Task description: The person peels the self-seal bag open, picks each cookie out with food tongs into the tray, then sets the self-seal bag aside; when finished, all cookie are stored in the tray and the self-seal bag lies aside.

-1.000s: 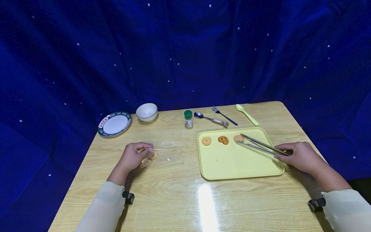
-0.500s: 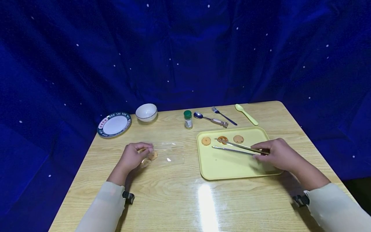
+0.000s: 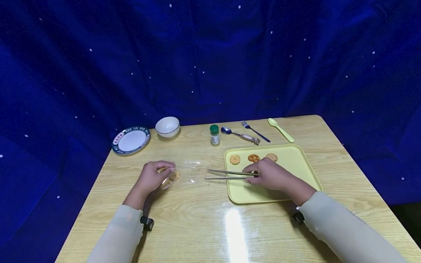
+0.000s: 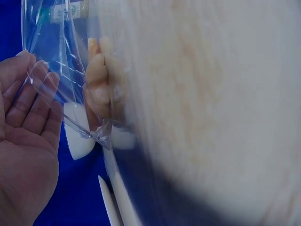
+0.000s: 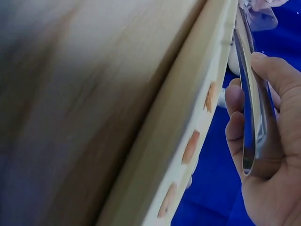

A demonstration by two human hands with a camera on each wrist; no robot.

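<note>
My left hand (image 3: 152, 178) pinches the edge of a clear plastic bag (image 3: 194, 176) lying on the table. Several cookies (image 3: 175, 175) are inside the bag, bunched near that hand; in the left wrist view the cookies (image 4: 98, 77) show through the film. My right hand (image 3: 271, 176) grips metal tongs (image 3: 223, 178) over the yellow tray (image 3: 236, 195). The tong arms stand slightly apart, pointing left past the tray's rim toward the bag's right end, with nothing seen between the tips. A scalloped cookie (image 3: 235, 159), a pretzel (image 3: 253, 157) and a round cookie (image 3: 272, 157) lie along the tray's far side.
A rimmed plate (image 3: 131, 140) and a white bowl (image 3: 167, 127) stand at the back left. Behind the tray are a green-capped shaker (image 3: 215, 135), a bear-handled spoon (image 3: 241, 136), a fork (image 3: 255, 131) and a light green spoon (image 3: 280, 130). A blue curtain (image 3: 210, 73) hangs behind.
My right hand has swept left across the tray with the tongs, from the round cookie past the pretzel to the bag's right end. The left hand and the bag have stayed put.
</note>
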